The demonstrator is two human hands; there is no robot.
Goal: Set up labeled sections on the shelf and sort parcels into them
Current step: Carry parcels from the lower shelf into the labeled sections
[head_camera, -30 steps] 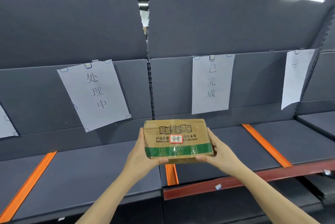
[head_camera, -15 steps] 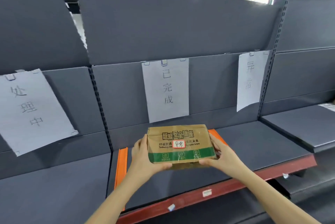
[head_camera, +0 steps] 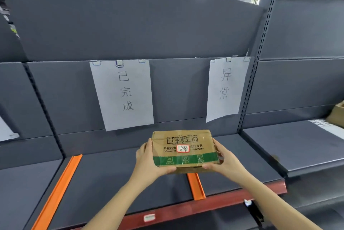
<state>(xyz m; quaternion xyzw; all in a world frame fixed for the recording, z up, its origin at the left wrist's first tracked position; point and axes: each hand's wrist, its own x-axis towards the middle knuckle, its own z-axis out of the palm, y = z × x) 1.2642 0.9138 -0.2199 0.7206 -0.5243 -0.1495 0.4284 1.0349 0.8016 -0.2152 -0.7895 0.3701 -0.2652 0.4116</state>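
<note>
A small brown cardboard parcel with a green band and a red-framed sticker reading 异常 is held above the grey shelf. My left hand grips its left end and my right hand grips its right end, thumbs under the front edge. It hovers over an orange divider strip. On the back panel hang two white paper labels: 已完成 up and left of the parcel, and 异常 up and right of it.
A second orange divider lies further left on the shelf. The shelf has a red front rail. A perforated upright separates a neighbouring bay on the right, where another cardboard box and a white sheet lie.
The view has swung right: the labels slid left in frame and the 处理中 sheet has left it. The parcel, still held in both hands, has travelled right along the shelf.
</note>
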